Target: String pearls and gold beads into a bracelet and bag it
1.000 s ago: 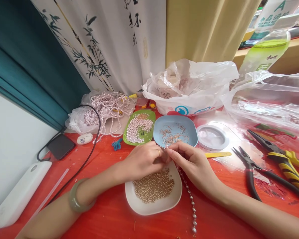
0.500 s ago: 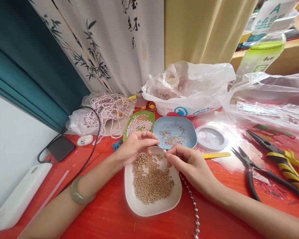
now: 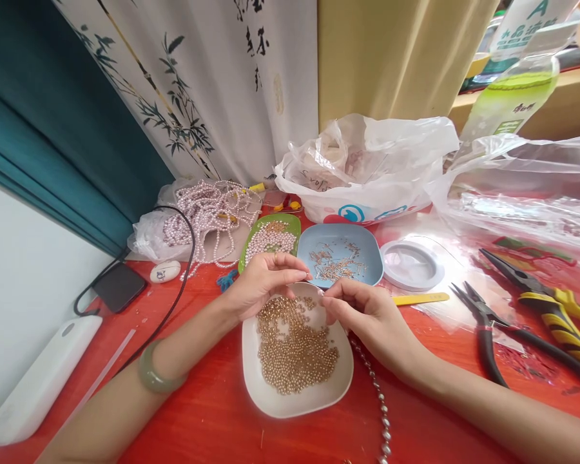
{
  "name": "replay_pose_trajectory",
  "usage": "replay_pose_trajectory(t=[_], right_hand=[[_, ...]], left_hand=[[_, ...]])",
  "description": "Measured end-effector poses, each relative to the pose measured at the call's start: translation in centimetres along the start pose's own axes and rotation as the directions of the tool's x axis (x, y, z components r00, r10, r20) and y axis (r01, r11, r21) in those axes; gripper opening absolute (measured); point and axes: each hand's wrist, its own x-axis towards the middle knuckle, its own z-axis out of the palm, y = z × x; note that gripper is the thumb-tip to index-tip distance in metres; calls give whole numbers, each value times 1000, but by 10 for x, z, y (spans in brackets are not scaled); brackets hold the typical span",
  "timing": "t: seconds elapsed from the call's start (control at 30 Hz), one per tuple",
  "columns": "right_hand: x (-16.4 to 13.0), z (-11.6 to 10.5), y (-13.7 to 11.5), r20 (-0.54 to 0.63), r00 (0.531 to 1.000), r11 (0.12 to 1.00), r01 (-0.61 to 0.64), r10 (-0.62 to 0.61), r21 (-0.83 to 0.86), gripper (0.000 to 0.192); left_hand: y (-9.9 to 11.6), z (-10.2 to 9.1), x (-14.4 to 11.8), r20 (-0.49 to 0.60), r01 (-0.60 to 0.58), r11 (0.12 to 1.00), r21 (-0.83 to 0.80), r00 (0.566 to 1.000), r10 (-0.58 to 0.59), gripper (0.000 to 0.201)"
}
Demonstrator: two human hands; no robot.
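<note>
Above the far rim of a white dish (image 3: 258, 393) holding gold beads (image 3: 294, 361), my two hands face each other, fingertips a small gap apart. My left hand (image 3: 270, 280) is closed, thumb against fingers; whatever it pinches is too small to make out. Thumb and forefinger of my right hand (image 3: 367, 316) are pinched at a tiny pale bead (image 3: 321, 294). From under that hand a strand of silvery beads (image 3: 381, 399) runs down the table toward me. Behind the hands are a green dish (image 3: 294, 225) of pink and gold beads and a blue dish (image 3: 309, 241) of small metal pins.
Black-handled pliers (image 3: 483, 322) and yellow-black pliers (image 3: 541, 296) lie right, near yellow tweezers (image 3: 423, 299) and a white spool (image 3: 439, 277). Plastic bags (image 3: 381, 167) stand behind. Pink bead strands (image 3: 198, 212), a black cable (image 3: 191, 238), a phone (image 3: 118, 288) and a power strip (image 3: 43, 380) occupy the left.
Both hands keep nearly the same pose over the dish. The view has shifted slightly, and the hanging bead strand sits a touch farther right.
</note>
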Motion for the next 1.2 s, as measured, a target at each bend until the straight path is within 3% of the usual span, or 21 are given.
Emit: replay_pose_trajectory(t=[0.73, 0.93, 1.07, 1.13, 1.2], right_hand=[[0, -1, 1, -14, 1000, 1000, 11, -11, -23, 14], [1, -1, 2, -2, 998, 997, 65, -65, -47, 19], [1, -1, 3, -14, 997, 996, 78, -78, -48, 20], [1, -1, 2, -40, 995, 995, 85, -87, -59, 20], [1, -1, 2, -65, 993, 993, 94, -99, -72, 20]], left_hand=[[0, 4, -2, 28, -29, 995, 98, 999, 26, 12], [2, 2, -2, 61, 12, 993, 117, 998, -20, 24], [9, -2, -3, 32, -56, 956, 286, 998, 49, 21], [13, -2, -5, 25, -92, 886, 454, 996, 90, 15], [15, 1, -9, 101, -124, 795, 594, 992, 80, 11]])
